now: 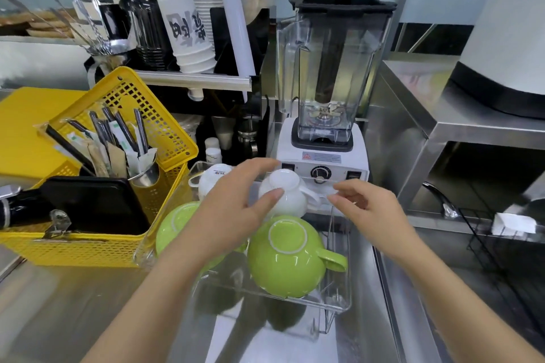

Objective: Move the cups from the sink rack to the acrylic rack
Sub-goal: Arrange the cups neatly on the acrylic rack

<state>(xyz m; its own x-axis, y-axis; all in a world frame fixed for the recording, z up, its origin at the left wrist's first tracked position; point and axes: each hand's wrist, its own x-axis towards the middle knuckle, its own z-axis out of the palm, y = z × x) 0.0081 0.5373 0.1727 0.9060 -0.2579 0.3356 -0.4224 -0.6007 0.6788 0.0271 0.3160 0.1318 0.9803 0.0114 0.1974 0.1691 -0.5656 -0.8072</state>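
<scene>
The clear acrylic rack (339, 298) stands on the steel counter in front of me. Upside down in it are a green cup (287, 256) at the front right, a second green cup (174, 222) at the left, a white cup (287, 194) at the back right and another white cup (211, 180) at the back left. My left hand (233, 209) hovers over the rack with fingers spread, its thumb touching the back right white cup. My right hand (371, 209) is at the rack's right rim, fingers loosely curled, holding nothing. The black wire sink rack (483, 233) is at the right.
A yellow basket (165, 132) with wrapped straws and a black tray stands left of the rack. A white blender (327, 97) is right behind it. A steel shelf (442, 115) carries a white appliance at the right. Paper cups and utensils stand at the back.
</scene>
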